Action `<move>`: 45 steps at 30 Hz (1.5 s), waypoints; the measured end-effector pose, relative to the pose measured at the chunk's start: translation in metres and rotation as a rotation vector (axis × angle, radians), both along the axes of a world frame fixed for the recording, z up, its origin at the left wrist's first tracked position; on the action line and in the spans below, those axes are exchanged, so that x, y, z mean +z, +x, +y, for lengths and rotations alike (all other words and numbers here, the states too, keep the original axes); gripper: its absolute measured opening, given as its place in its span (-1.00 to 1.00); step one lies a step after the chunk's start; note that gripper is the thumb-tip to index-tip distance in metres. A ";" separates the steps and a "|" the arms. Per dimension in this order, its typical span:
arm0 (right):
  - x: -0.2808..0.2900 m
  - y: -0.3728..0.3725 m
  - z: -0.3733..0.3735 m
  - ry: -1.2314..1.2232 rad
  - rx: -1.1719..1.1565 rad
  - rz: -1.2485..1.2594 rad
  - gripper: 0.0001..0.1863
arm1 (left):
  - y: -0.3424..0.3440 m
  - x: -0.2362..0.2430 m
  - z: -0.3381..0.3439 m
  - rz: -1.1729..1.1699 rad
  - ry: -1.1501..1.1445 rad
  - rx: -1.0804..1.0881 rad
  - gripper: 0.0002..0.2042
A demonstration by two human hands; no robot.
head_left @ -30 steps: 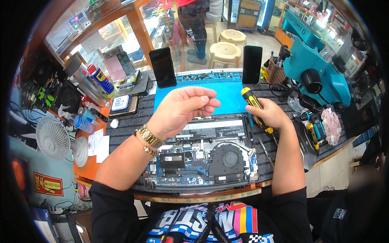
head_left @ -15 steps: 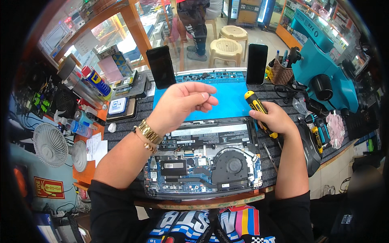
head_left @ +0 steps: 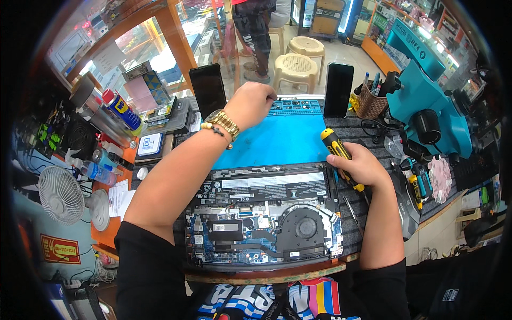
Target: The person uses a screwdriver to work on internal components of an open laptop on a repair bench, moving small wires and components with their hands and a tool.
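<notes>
My right hand (head_left: 362,162) is wrapped round a yellow and black screwdriver (head_left: 336,146), its handle end tilted up and away. Over the far edge of the blue work mat (head_left: 266,138), my left hand (head_left: 250,104) has its fingertips pinched together at the small parts compartments (head_left: 296,104). Whatever those fingers hold is too small or hidden. Between my forearms lies an opened laptop (head_left: 261,213), its insides facing up. Its black battery (head_left: 266,186) runs along the far side, and a round fan (head_left: 305,229) sits at the right.
Two dark phones stand upright behind the mat, one left (head_left: 208,88) and one right (head_left: 339,90). Tweezers (head_left: 352,210) lie right of the laptop. A teal microscope (head_left: 426,101) rises at the right. A blue spray can (head_left: 121,109) and small fan (head_left: 61,194) stand left. Beyond is a person (head_left: 255,37).
My left hand has moved away from above the mat to its far-edge compartments. My right hand keeps the screwdriver in nearly the same place. The view has shifted slightly.
</notes>
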State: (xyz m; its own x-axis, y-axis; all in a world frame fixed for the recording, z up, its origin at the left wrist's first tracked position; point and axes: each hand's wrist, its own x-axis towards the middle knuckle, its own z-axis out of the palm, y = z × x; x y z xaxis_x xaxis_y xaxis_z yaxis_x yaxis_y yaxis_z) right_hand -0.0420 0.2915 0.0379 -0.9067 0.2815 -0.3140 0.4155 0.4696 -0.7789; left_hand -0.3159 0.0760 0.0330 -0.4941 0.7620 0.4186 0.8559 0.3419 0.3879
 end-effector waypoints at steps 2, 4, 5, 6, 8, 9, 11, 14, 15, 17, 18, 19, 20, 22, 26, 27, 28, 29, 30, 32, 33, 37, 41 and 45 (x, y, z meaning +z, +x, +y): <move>0.001 0.001 0.000 0.003 -0.006 -0.001 -0.49 | -0.006 -0.010 0.009 0.126 -0.061 -0.036 -0.84; 0.000 0.001 0.001 0.006 -0.010 -0.003 -0.45 | -0.013 -0.016 0.015 0.127 -0.077 -0.048 -0.84; 0.000 0.001 0.001 0.010 -0.007 0.003 -0.45 | -0.015 -0.019 0.017 0.129 -0.093 -0.058 -0.83; -0.001 0.001 0.001 0.013 -0.003 0.008 -0.45 | -0.017 -0.022 0.018 0.128 -0.093 -0.058 -0.83; -0.001 0.000 0.001 0.027 -0.007 -0.004 -0.45 | -0.019 -0.026 0.021 0.148 -0.097 -0.046 -0.83; 0.000 0.000 0.001 0.041 -0.009 -0.017 -0.45 | -0.020 -0.028 0.022 0.147 -0.098 -0.047 -0.83; 0.003 0.001 -0.001 0.038 -0.010 -0.014 -0.45 | -0.020 -0.030 0.025 0.142 -0.120 -0.054 -0.83; 0.001 0.001 0.001 0.027 0.000 -0.012 -0.45 | -0.019 -0.032 0.028 0.141 -0.139 -0.043 -0.83; 0.000 0.000 0.002 0.020 0.010 -0.013 -0.45 | -0.019 -0.032 0.029 0.140 -0.139 -0.045 -0.83; -0.003 0.001 0.003 0.028 0.008 0.000 -0.45 | -0.019 -0.031 0.031 0.162 -0.163 -0.058 -0.81; -0.004 0.001 0.003 0.035 0.007 0.014 -0.45 | -0.018 -0.031 0.032 0.162 -0.162 -0.059 -0.81; -0.004 0.001 0.003 0.034 0.006 0.013 -0.45 | -0.017 -0.030 0.033 0.167 -0.174 -0.058 -0.81; -0.003 0.001 0.003 0.028 0.013 0.007 -0.45 | -0.016 -0.028 0.034 0.171 -0.187 -0.058 -0.80; -0.002 0.000 0.003 0.022 0.019 0.001 -0.44 | -0.013 -0.026 0.036 0.169 -0.173 -0.067 -0.79; -0.003 0.001 0.004 0.026 0.026 0.005 -0.42 | -0.003 -0.025 0.040 0.098 -0.192 -0.048 -0.75; -0.004 0.001 0.004 0.024 0.023 0.008 -0.41 | -0.002 -0.024 0.040 0.099 -0.192 -0.050 -0.75; -0.004 0.001 0.004 0.025 0.022 0.009 -0.41 | -0.001 -0.023 0.041 0.097 -0.215 -0.053 -0.74; -0.005 0.002 0.004 0.031 0.020 0.014 -0.40 | 0.000 -0.023 0.041 0.094 -0.237 -0.056 -0.74; -0.005 0.002 0.005 0.036 0.018 0.019 -0.39 | 0.000 -0.022 0.041 0.096 -0.237 -0.057 -0.74; -0.005 0.002 0.004 0.023 0.020 0.011 -0.43 | -0.004 -0.023 0.040 0.112 -0.267 -0.061 -0.74; -0.005 0.001 0.004 0.009 0.022 0.002 -0.46 | -0.005 -0.024 0.041 0.112 -0.266 -0.062 -0.74; -0.001 0.000 0.002 0.020 0.024 -0.017 -0.46 | -0.008 -0.026 0.042 0.105 -0.240 -0.057 -0.72; -0.003 0.001 0.003 0.036 0.028 0.014 -0.39 | 0.000 -0.024 0.048 0.076 -0.329 -0.060 -0.71; -0.004 0.002 0.004 0.035 0.036 0.014 -0.39 | 0.004 -0.023 0.051 0.051 -0.334 -0.076 -0.71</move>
State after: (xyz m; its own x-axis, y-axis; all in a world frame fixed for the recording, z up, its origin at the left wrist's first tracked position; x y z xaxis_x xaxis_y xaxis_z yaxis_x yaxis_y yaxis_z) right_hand -0.0404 0.2958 0.0341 -0.9206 0.2598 -0.2915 0.3873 0.5112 -0.7673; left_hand -0.3122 0.1266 0.0103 -0.4157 0.8948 0.1629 0.8992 0.3774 0.2216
